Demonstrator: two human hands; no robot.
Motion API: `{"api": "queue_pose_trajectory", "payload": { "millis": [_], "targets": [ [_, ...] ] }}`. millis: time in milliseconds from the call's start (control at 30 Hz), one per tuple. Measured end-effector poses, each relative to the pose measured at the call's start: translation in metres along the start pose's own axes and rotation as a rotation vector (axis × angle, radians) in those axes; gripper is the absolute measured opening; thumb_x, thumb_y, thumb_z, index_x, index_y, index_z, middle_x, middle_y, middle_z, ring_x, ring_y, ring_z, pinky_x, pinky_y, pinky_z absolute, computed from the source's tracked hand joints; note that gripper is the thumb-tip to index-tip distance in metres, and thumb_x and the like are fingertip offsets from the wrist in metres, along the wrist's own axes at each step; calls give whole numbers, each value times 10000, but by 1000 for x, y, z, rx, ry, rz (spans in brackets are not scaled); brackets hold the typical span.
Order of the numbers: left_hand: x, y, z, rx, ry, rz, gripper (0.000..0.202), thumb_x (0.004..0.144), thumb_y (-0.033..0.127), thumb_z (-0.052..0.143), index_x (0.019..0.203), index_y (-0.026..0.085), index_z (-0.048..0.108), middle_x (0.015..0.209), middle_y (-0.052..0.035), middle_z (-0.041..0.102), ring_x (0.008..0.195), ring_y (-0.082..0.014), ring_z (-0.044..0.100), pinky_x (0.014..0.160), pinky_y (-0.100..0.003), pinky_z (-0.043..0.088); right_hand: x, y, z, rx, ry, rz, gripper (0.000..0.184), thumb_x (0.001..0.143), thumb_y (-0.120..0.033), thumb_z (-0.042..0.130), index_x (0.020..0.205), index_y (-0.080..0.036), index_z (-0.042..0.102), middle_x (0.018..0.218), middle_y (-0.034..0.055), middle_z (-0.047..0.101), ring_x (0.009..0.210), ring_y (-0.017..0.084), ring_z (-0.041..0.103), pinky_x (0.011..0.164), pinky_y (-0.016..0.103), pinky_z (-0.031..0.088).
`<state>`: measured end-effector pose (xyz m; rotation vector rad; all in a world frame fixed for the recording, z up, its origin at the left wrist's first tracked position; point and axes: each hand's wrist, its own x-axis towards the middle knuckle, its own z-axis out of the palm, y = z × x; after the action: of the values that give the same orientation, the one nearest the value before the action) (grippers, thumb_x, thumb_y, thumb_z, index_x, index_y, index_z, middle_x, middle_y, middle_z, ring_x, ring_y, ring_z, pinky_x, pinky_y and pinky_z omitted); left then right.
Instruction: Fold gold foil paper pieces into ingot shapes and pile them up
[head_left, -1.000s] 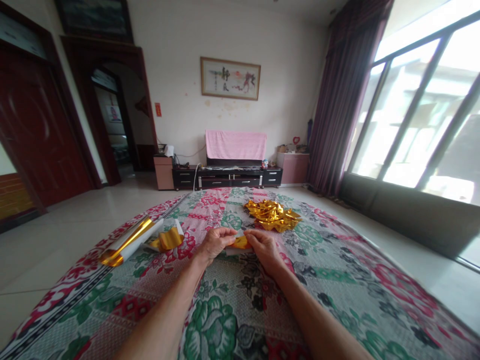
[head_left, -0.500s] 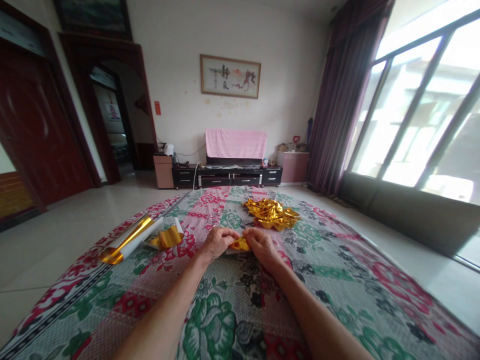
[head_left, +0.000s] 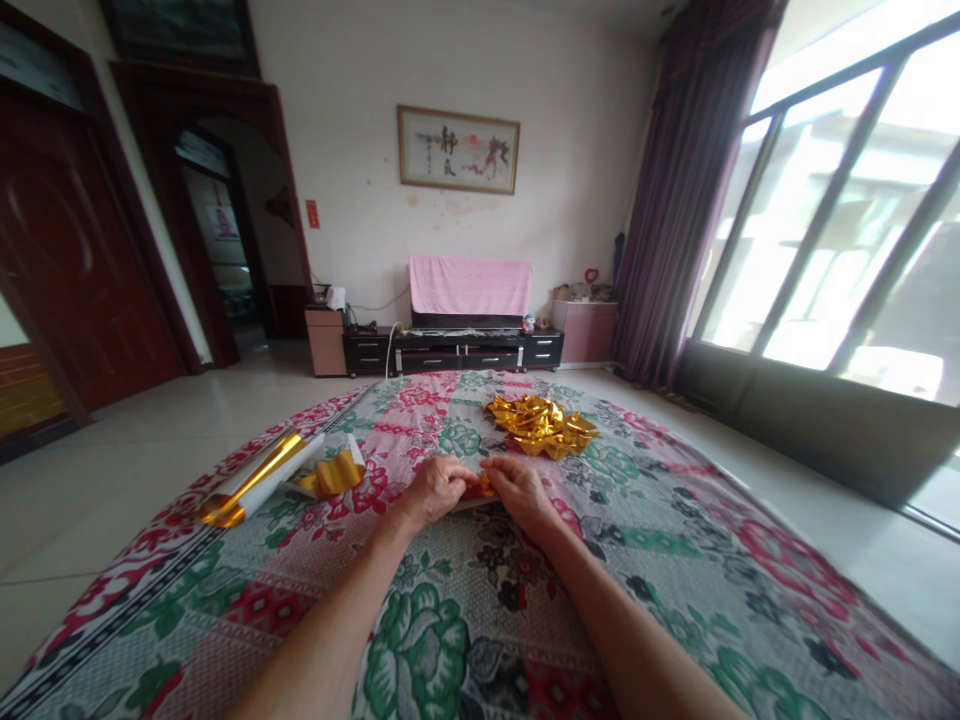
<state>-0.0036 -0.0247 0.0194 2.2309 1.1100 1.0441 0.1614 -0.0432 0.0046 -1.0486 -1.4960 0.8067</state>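
Just nearer than the gold pile (head_left: 544, 425), left hand (head_left: 441, 488) and right hand (head_left: 520, 492) pinch foil (head_left: 486, 485) that uneven tugging might tear.

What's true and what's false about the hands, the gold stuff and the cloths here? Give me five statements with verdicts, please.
1. The left hand and right hand both have their fingers on the small gold piece. True.
2. The gold heap lies beyond the hands, toward the right. True.
3. A gold-and-white roll lies to the left of both hands. True.
4. Pink fabric covers the gold heap. False: the pink towel hangs near the far wall.
5. The table's cover is plain white. False: the floral cloth has red, green and dark patterns.
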Motion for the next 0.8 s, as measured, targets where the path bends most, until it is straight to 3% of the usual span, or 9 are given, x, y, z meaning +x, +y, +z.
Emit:
{"api": "queue_pose_trajectory", "payload": {
  "millis": [133,267,533,800],
  "targets": [
    [-1,2,0,18,-1,21,326,642,88,465,751,225,740,721,-31,658,688,-149,571,664,-235,433,-2,-6,1,96,-38,98,280,684,-344,585,875,-145,628,715,19,644,624,136,559,577,236,432],
    [-1,3,0,4,6,32,317,647,90,465,737,225,738,719,-26,657,684,-144,570,661,-231,426,-1,0,0,117,-51,68,253,682,-345,591,843,-156,641,711,10,643,614,128,550,570,227,422],
    [0,-4,4,-216,37,-158,275,660,212,558,890,153,697,574,13,612,500,-99,492,492,-193,349,2,12,2,39,-11,31,275,706,-341,542,877,-152,646,578,-34,565,475,80,440,446,176,320],
    [1,-4,2,-233,-12,-259,239,641,267,594,825,172,715,780,-38,706,705,-169,620,629,-228,449,-5,-10,-1,-247,68,-203,191,744,-287,505,730,-196,673,690,7,646,649,155,568,610,234,408]
  ]
}}
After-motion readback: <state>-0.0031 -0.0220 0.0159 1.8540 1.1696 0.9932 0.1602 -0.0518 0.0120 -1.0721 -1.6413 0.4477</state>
